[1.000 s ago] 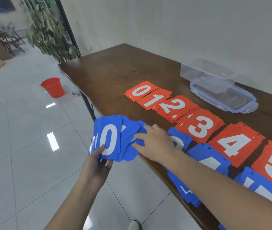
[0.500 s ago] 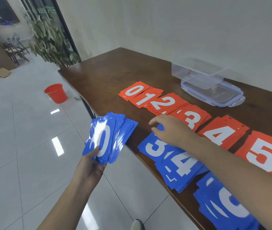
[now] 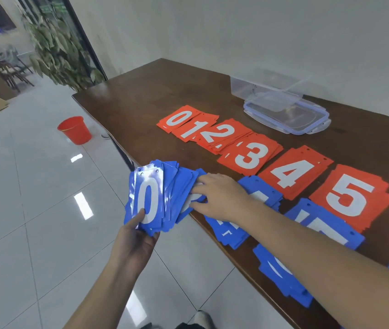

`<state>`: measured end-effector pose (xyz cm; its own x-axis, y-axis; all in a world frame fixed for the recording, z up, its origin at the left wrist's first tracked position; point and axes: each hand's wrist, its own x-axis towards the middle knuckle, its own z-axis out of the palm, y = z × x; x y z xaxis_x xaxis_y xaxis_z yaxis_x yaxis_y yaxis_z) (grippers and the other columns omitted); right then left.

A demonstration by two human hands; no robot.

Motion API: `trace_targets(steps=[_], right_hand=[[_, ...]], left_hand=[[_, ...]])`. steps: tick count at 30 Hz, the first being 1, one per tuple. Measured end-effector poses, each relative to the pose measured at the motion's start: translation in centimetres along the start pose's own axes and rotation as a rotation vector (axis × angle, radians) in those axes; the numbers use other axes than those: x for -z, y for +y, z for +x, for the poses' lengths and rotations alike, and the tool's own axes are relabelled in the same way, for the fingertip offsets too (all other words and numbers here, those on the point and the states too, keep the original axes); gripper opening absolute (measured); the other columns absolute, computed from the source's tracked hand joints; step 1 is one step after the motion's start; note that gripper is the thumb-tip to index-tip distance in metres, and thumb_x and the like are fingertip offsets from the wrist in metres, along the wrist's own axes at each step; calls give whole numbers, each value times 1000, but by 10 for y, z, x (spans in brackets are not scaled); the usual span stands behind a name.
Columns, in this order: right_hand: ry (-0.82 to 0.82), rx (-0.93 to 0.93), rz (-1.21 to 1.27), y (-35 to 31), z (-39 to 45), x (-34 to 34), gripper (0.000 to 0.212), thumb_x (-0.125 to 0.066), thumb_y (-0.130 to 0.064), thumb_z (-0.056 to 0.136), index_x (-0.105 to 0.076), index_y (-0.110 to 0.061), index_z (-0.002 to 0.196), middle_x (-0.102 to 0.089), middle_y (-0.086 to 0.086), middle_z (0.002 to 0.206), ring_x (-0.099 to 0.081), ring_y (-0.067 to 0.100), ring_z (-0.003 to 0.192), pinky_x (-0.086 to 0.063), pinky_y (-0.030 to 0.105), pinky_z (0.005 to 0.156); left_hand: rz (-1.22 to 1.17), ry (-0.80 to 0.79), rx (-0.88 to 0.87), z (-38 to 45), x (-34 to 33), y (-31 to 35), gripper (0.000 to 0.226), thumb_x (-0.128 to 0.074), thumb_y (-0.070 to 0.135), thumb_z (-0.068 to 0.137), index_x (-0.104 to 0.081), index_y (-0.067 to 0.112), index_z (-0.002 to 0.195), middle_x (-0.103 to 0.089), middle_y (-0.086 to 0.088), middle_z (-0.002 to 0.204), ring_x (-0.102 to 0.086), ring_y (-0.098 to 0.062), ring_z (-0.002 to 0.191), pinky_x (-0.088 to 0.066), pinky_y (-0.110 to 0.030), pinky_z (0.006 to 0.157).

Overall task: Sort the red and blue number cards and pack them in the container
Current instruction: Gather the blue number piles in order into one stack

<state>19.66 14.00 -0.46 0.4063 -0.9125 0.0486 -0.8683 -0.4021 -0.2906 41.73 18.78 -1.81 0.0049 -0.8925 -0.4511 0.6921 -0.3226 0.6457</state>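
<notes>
My left hand (image 3: pixel 134 241) grips a fanned stack of blue number cards (image 3: pixel 158 198) off the table's near edge, a 0 on top. My right hand (image 3: pixel 219 195) reaches across to the fan's right side, its fingers on the cards there. More blue card piles (image 3: pixel 324 224) lie along the near edge, partly under my right arm. Red card piles (image 3: pixel 248 153) showing 0 to 5 run in a row across the middle of the brown table (image 3: pixel 141 96). The clear plastic container (image 3: pixel 260 86) stands at the back by the wall, its lid (image 3: pixel 286 115) flat in front of it.
A red bucket (image 3: pixel 75 129) stands on the tiled floor left of the table. A leafy plant (image 3: pixel 58 48) grows by the glass partition behind it. The white wall runs along the table's far side.
My right hand came back from the blue piles on the table to the fan held in my left hand. The fan has moved closer to the table edge.
</notes>
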Motion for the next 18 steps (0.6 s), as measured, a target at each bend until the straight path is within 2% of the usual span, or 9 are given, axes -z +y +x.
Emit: trace_targets(steps=[2, 4, 7, 9, 11, 13, 16, 18], right_hand=[[80, -28, 62, -8, 1, -3, 41, -57, -54, 92, -64, -27, 123, -61, -7, 120, -55, 19, 114, -43, 37, 101], [104, -107, 150, -14, 1, -4, 43, -65, -54, 88, -56, -22, 116, -60, -5, 114, -57, 18, 106, -47, 36, 90], [67, -178, 233, -16, 1, 1, 50, -70, -52, 86, -48, -21, 118, -55, -4, 118, -57, 18, 104, -45, 32, 82], [85, -196, 318, -11, -4, 9, 52, -69, -48, 89, -47, -24, 130, -51, -7, 132, -54, 14, 116, -44, 30, 89], [168, -196, 306, 1, -15, 22, 48, -65, -43, 93, -48, -25, 135, -51, -10, 136, -49, 10, 123, -43, 29, 99], [184, -211, 240, 17, -32, 37, 39, -60, -41, 97, -54, -27, 132, -56, -11, 134, -49, 9, 124, -42, 26, 100], [52, -247, 68, 40, -61, 53, 36, -56, -46, 98, -59, -31, 131, -58, -11, 134, -48, 11, 123, -39, 28, 101], [-57, -233, -122, 47, -79, 53, 44, -47, -54, 99, -58, -33, 136, -54, -11, 139, -43, 13, 123, -36, 32, 105]], left_hand=[[66, 5, -10, 1, 0, -1, 39, -53, 11, 99, -58, 22, 136, -69, -3, 127, -63, -25, 122, -60, -37, 86], [114, 18, -22, 4, 0, 0, 39, -53, 12, 99, -56, 22, 137, -69, -3, 128, -64, -28, 121, -58, -44, 90], [66, 19, -41, 8, -4, 2, 38, -50, 6, 101, -56, 18, 136, -70, -4, 126, -69, -23, 112, -62, -39, 78], [34, 10, -66, 10, -5, 5, 36, -50, 4, 101, -58, 18, 134, -71, -3, 125, -71, -19, 109, -62, -33, 73], [13, -6, -77, 14, -3, 10, 35, -50, 4, 101, -60, 18, 131, -71, -3, 124, -70, -18, 110, -61, -34, 81], [-26, -20, -64, 15, -1, 17, 34, -50, 5, 101, -60, 17, 130, -71, -4, 125, -68, -20, 114, -58, -37, 91], [-79, -63, -33, 15, 1, 23, 35, -48, 4, 101, -61, 17, 131, -70, -4, 126, -67, -21, 117, -57, -37, 91], [-75, -103, -4, 15, 0, 22, 35, -47, 5, 102, -72, 21, 122, -71, -3, 125, -68, -20, 115, -57, -36, 91]])
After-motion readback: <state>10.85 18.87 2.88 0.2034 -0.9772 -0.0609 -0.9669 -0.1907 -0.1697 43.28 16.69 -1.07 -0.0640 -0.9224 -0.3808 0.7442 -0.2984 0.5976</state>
